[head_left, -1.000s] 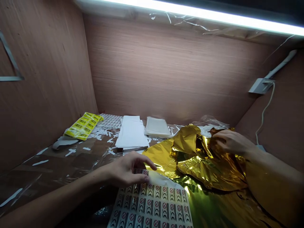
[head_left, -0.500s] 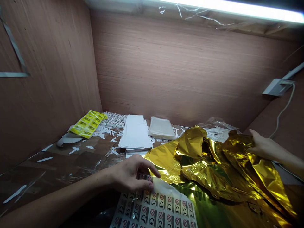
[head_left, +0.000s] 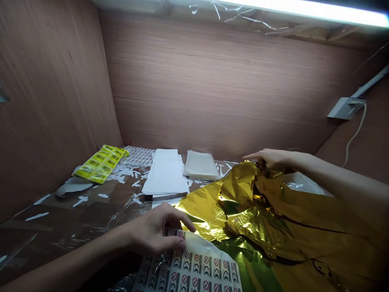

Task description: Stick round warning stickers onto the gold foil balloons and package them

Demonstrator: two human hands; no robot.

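Observation:
My left hand (head_left: 154, 229) is closed on the edge of a sticker sheet (head_left: 200, 269), thumb on top. The sheet carries rows of small labels with red prohibition signs and CE marks. Beside it lies a crumpled, flat gold foil balloon (head_left: 249, 215) with small tabs along its seams. At the far edge of this foil, my right hand (head_left: 273, 159) grips a dark fold of it. One finger points left along the top; the other fingertips are partly hidden by the foil.
White paper slips (head_left: 165, 172) are stacked at the back middle, beside clear plastic bags (head_left: 202, 164). Yellow barcode labels (head_left: 101, 164) and another printed sheet (head_left: 138, 155) lie at the back left. White scraps (head_left: 80, 200) litter the brown table. A socket box (head_left: 346, 108) hangs right.
My right hand has moved left across the foil's far side, drawing the right part of the foil over with it. My left hand keeps hold of the sticker sheet. The view has shifted slightly right.

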